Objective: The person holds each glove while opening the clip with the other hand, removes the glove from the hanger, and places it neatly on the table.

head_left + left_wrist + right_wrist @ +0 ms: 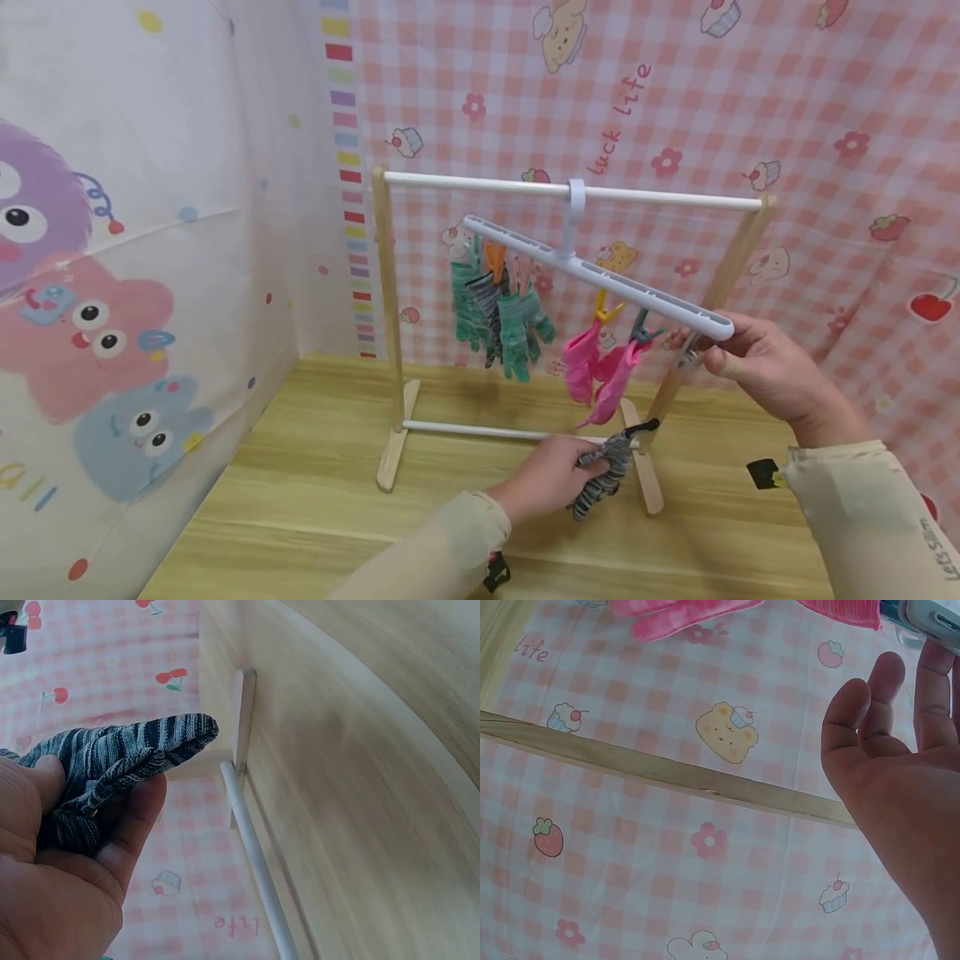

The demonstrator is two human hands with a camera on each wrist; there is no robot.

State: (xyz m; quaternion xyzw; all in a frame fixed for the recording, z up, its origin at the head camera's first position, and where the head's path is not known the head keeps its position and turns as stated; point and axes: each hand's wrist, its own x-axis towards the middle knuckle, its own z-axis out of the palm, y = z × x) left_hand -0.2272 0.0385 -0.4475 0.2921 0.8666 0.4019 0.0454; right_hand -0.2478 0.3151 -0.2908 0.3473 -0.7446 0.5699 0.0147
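**Striped glove pinched in the left hand, below the hanger**

The grey striped glove [615,462] is between the thumb and fingers of the left hand [547,477]; this grip is closed on it. The cloth juts out past the fingertips, a dark narrow end pointing up and to the right. It is held above the table [300,500], below the pink gloves [581,367] clipped to the hanger [637,292] and near the rack's right foot [649,483].

The left forearm slants up from the bottom edge. The right arm reaches in from the lower right, its hand [772,371] raised to the hanger's right end. Its fingers bend around that end, beside a pale clip [687,357]; whether this grip pinches clip or hanger, I cannot tell.
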